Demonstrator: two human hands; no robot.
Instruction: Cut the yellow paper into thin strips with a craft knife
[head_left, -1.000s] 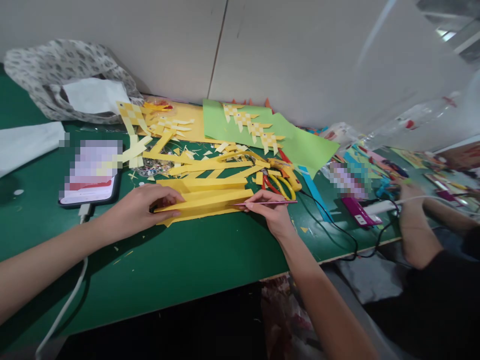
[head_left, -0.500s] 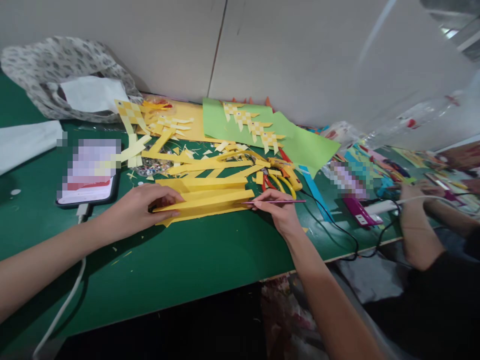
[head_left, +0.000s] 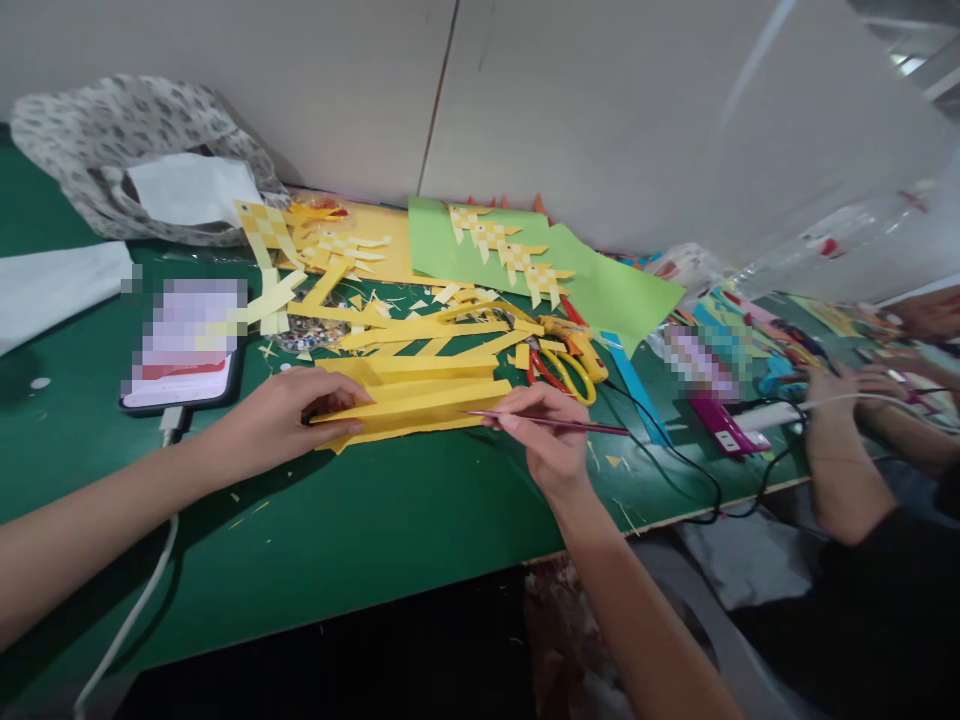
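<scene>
Two hands attend to one folded sheet of yellow paper [head_left: 420,400] lying on the green desk [head_left: 300,570], a little back from its front edge. From where I stand, the left hand [head_left: 296,408] has thumb and fingers closed on the sheet's left end; the right hand [head_left: 546,430] pinches a slim purple stick [head_left: 600,428], its tip at the paper toward the right end. Whether it presses, I cannot tell. Too hard a push could tear or dent the fold, I'd judge, and a slack left hold could let the sheet skew. Toward the desk's back edge, loose yellow strips [head_left: 435,327] could catch on the sheet if it slid, and a careless right elbow or wrist could knock the scissors [head_left: 586,379].
</scene>
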